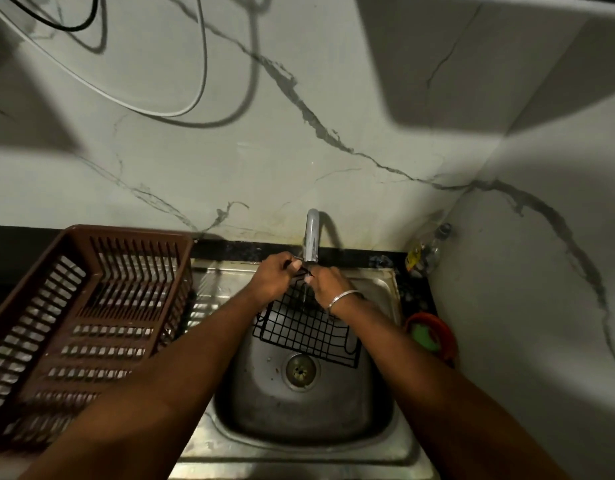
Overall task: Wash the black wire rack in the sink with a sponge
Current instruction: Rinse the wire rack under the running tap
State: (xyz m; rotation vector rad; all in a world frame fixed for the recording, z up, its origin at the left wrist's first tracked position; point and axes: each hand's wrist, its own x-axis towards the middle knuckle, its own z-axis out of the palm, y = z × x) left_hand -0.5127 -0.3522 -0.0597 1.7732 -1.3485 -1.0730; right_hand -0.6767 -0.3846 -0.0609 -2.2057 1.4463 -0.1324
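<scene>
The black wire rack (308,329) leans tilted in the steel sink (299,420), its top edge raised under the tap (312,237). Water runs from the tap onto the rack. My left hand (273,278) grips the rack's upper left edge. My right hand (328,282), with a silver bangle on the wrist, holds the upper edge just right of the water stream. The green sponge (424,336) lies in a red dish (446,336) on the counter to the right of the sink. Neither hand holds the sponge.
A brown plastic dish basket (77,323) stands left of the sink. The sink drain (301,371) sits below the rack. A clear bottle (429,251) stands in the back right corner. Marble walls close in behind and on the right.
</scene>
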